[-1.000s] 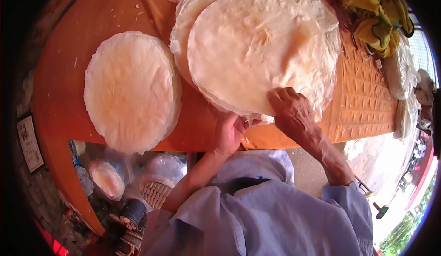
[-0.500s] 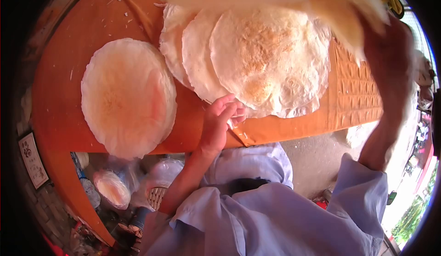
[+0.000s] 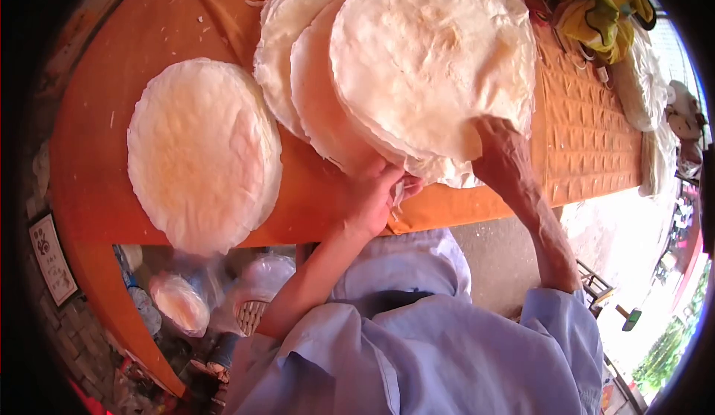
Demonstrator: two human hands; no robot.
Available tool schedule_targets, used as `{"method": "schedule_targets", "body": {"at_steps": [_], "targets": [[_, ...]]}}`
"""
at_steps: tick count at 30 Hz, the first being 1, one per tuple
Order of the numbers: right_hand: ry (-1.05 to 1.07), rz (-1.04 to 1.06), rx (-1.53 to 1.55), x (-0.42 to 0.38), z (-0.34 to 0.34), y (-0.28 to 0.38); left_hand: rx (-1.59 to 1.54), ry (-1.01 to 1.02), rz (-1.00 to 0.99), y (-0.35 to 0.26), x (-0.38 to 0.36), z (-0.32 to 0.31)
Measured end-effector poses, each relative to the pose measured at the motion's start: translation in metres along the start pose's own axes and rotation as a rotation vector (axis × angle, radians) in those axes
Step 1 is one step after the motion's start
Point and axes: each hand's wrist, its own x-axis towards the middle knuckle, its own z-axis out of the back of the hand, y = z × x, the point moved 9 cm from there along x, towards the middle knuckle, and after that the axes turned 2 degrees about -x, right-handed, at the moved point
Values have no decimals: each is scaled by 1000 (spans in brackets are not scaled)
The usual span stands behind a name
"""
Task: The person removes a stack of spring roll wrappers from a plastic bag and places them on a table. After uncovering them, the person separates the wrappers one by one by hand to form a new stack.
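Large, thin, round flatbreads [image 3: 432, 57] lie in an overlapping stack at the top centre of the table. My right hand [image 3: 500, 143] is at the lower right edge of the top sheet, its fingers curled down on it; the thumb is hidden. Just below the stack's lower left edge, my left hand [image 3: 391, 191] is closed, with a small white scrap [image 3: 400, 191] showing at its fingers. A second round pile of flatbreads [image 3: 201, 154] sits apart on the left, its lower edge reaching over the table's front edge.
An orange cloth covers the table [image 3: 313, 217]. Yellow-green fabric [image 3: 596, 5] is heaped at the upper right, near white bags [image 3: 640, 87]. Below the table are a plastic-wrapped bundle [image 3: 181, 305] and a wicker basket [image 3: 252, 317]. A framed sign [image 3: 53, 260] stands at the left.
The blurred sheet that my right hand held up at the top now lies on the stack. My right hand has come down to its near edge; my left hand has shifted slightly right and closed.
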Motion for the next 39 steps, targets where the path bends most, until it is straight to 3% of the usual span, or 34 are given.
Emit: {"method": "schedule_targets", "body": {"at_steps": [4, 5, 6, 8, 9, 13, 17, 21, 24, 27, 28, 30, 32, 36, 39], "targets": [[133, -19, -9, -2, 4, -8, -86, 95, -4, -1, 4, -18], [-1, 7, -16, -2, 21, -6, -115, 135, -4, -2, 3, -27], [10, 32, -12, -10, 18, -4, -132, 105, -12, -6, 2, -32], [30, 97, 0, -40, -9, -5, -171, 43, -43, -18, -4, -48], [127, 83, -30, -55, -33, -19, -32, 182, -91, -14, 3, -38], [117, 88, 171, -39, 13, 18, -134, 93, -85, -17, -1, -41], [-52, 41, 9, -40, -14, 18, -106, 166, -78, -26, 0, -56], [-90, 38, 124, -19, -10, 2, -78, 171, -61, -30, -5, -50], [66, -219, -82, 25, 57, -32, 63, 51, -60, -29, -26, -21], [-384, -96, -134, 42, 178, 16, 316, -152, -127, -35, -53, 24], [-354, 49, -267, 42, 191, 40, 332, -228, -184, -41, -61, 40], [-351, 114, -153, 30, 168, 53, 333, -342, -270, -47, -66, 61], [-120, 124, -38, 28, 104, 58, 304, -427, -328, -56, -67, 75], [321, 159, -38, 1, -54, 46, 161, -262, -227, -45, -49, 65], [209, 19, 61, 16, -10, 50, 192, -224, -199, -37, -41, 68]]}}
